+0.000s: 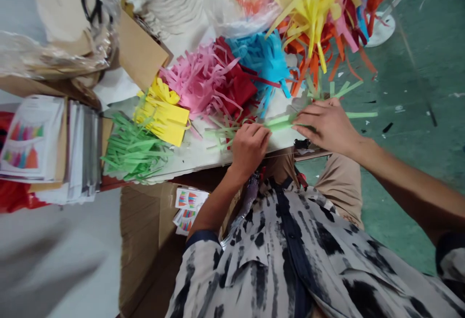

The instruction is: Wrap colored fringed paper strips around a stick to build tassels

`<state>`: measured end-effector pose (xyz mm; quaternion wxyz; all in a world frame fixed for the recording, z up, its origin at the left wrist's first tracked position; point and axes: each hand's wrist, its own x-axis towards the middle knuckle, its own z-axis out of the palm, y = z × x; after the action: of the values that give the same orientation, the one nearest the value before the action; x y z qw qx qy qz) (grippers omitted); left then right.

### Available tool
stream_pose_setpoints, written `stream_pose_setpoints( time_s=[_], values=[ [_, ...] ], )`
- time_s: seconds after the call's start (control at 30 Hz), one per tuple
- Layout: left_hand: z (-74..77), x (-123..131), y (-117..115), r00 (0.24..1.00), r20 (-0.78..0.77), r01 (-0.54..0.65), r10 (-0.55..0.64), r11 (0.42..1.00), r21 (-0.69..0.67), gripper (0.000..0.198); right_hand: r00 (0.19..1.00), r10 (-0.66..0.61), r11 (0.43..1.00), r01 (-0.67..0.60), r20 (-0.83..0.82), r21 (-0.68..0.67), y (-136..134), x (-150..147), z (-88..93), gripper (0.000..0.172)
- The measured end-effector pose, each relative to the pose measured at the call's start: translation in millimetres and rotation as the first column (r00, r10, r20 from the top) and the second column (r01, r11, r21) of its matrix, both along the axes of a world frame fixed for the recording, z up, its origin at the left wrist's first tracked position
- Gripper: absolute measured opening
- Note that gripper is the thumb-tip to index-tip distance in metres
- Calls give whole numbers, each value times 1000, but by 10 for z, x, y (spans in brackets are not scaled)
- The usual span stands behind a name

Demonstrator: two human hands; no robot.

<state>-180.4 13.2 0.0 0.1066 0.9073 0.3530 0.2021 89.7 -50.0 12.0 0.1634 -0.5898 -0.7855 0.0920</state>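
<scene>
Near the table's front edge, a light green fringed paper tassel [279,123] is stretched between my two hands. My left hand [250,144] is closed round its left end, where loose strips stick out. My right hand [323,122] pinches the other end, with more strips fanning out past the fingers. Just beyond my hands lie fringed bundles in pink [203,81], dark red [240,88] and blue [263,59]. Left of my left hand are a yellow fringed bundle [163,114] and a green one [132,148].
A large yellow bundle [316,8] hangs over orange strips at the back right. Printed card packets [34,139] stand at the left beside a brown card piece [140,49]. Black-handled scissors [91,7] lie at the back left. Below the table is a cardboard box [140,240].
</scene>
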Motion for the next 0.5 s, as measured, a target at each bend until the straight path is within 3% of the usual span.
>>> stream_pose_setpoints(
  time_s=[0.17, 0.33, 0.5],
  values=[
    [82, -60, 58, 992, -20, -128, 126, 986, -105, 24, 995, -82, 991, 77, -50, -107, 133, 34, 18, 41],
    [51, 10, 75, 963, -116, -252, 243, 965, -68, 19, 984, -176, 977, 170, -40, -128, 179, -20, -39, 44],
    [35, 51, 106, 952, -164, -273, 260, 960, -67, 18, 977, -210, 962, 201, -31, -183, 259, -64, -30, 43]
  ],
)
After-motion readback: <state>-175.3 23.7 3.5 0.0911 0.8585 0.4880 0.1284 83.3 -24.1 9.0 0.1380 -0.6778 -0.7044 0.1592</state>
